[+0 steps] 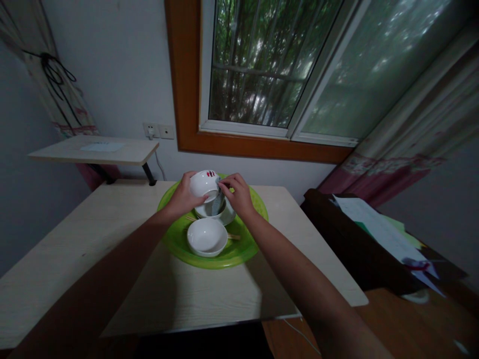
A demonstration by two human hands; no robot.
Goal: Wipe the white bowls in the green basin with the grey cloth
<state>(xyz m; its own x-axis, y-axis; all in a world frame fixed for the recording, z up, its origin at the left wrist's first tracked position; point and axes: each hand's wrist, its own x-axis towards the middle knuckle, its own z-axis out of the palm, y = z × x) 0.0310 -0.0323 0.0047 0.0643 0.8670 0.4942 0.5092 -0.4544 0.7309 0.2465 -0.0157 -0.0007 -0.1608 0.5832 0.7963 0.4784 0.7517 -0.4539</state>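
Note:
My left hand (182, 197) is closed on the side of a white bowl (200, 185) with a red and black mark, holding it tipped over the green basin (175, 252). A greyish cloth (217, 204) hangs from the pinched fingers of my right hand (238, 193), right at the bowl's edge. Below them, another white bowl (202, 211) and what looks like a white plate (228, 216) sit in the basin. Nearer to me stands a white bowl (207, 237), upright. Wooden chopsticks (234, 237) stick out from beneath it.
The basin stands on a pale wooden table (217, 299). A small raised shelf (130, 152) with a paper on it is at the back left. Behind are a wall and an orange-framed window (232, 144). To the right, papers (374, 224) lie on a dark brown piece of furniture (337, 244).

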